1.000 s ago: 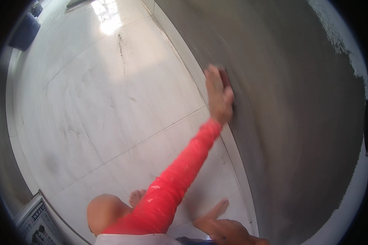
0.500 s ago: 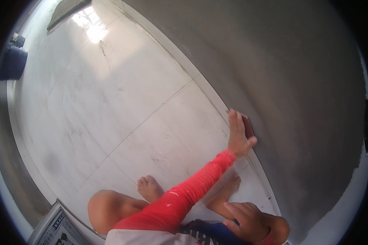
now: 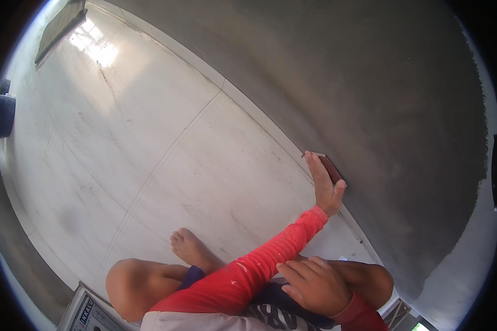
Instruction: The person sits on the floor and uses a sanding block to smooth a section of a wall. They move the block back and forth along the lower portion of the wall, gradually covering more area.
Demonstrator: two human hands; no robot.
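Observation:
My left arm, in a red sleeve, reaches across to the grey wall (image 3: 370, 110) on the right. My left hand (image 3: 327, 185) presses a flat reddish-brown block (image 3: 332, 170) with a pale far edge against the wall's foot, just above the skirting. The fingers lie long over the block and the thumb sticks out to the right; the face touching the wall is hidden. Near my right knee (image 3: 364, 276) is my right hand (image 3: 315, 284), its fingers loosely bent and apart, with nothing visible in it.
A pale skirting (image 3: 259, 113) runs along the wall's base. The white tiled floor (image 3: 149, 138) has smudges. My bare foot (image 3: 190, 245) stands on it. A dark bucket (image 3: 3, 117) is at the far left, a dark mat-like panel (image 3: 61, 27) beyond. A printed bag or box (image 3: 88, 311) sits lower left.
The view has shifted, moving the floor joints leftward. My left hand and the block have come nearer along the wall. My right hand has risen slightly leftward; my right foot is now mostly hidden.

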